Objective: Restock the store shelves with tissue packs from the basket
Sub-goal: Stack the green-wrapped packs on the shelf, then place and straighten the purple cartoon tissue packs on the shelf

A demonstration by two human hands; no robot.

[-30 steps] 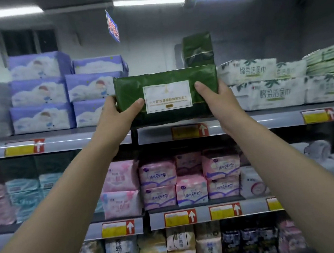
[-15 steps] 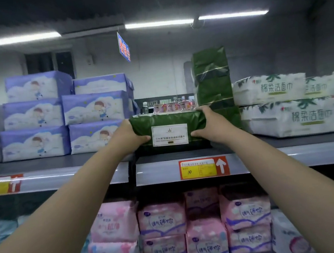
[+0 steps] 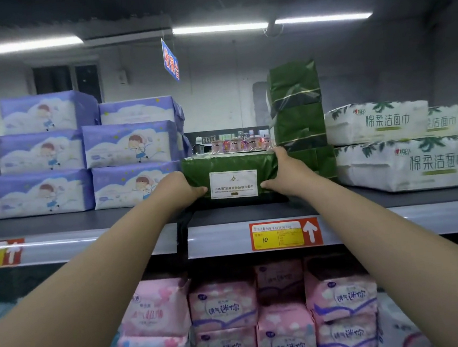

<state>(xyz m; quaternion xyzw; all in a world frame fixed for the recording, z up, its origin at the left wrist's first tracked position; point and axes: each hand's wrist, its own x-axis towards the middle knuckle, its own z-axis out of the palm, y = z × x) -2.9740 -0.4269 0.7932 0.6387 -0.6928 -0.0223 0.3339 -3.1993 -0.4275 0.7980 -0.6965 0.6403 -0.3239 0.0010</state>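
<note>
A dark green tissue pack (image 3: 230,166) with a white label lies flat on the top shelf (image 3: 132,217), in the gap between the purple packs and the green stack. My left hand (image 3: 180,187) grips its left end and my right hand (image 3: 284,172) grips its right end. Just to its right stands a tall stack of the same green packs (image 3: 297,112). The basket is out of view.
Purple tissue packs (image 3: 128,143) are stacked left of the gap. White packs with green print (image 3: 404,163) sit on the right. A red and yellow price tag (image 3: 284,233) marks the shelf edge. Pink packs (image 3: 224,306) fill the shelf below.
The green pack went from being held up in front of the shelf to lying flat on the top shelf. Both hands stay on its ends. The view has closed in on the shelf.
</note>
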